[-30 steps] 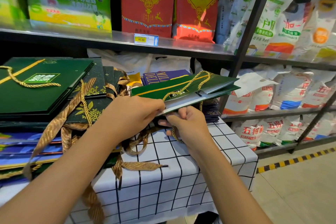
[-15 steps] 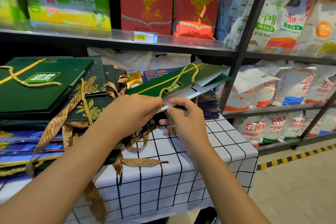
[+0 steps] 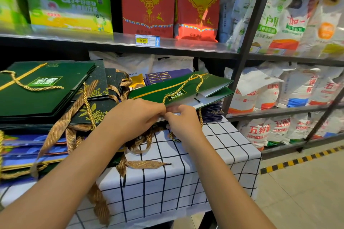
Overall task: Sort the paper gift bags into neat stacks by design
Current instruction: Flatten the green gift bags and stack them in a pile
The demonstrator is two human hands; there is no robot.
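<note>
A flat green gift bag (image 3: 186, 87) with gold cord handles is gripped at its near edge by the left hand (image 3: 135, 115) and right hand (image 3: 183, 119), above the checked tablecloth (image 3: 186, 173).

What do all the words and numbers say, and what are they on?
"45.00": yellow price tag on the shelf edge.
"嘉禾香米": both red rice bags.
"五得": white sacks low on the right.
"MIL" over "DEL", cut off: purple bag.
"Q弹", remainder blurred: green box.
Held green gift bag label: too blurred.
</note>
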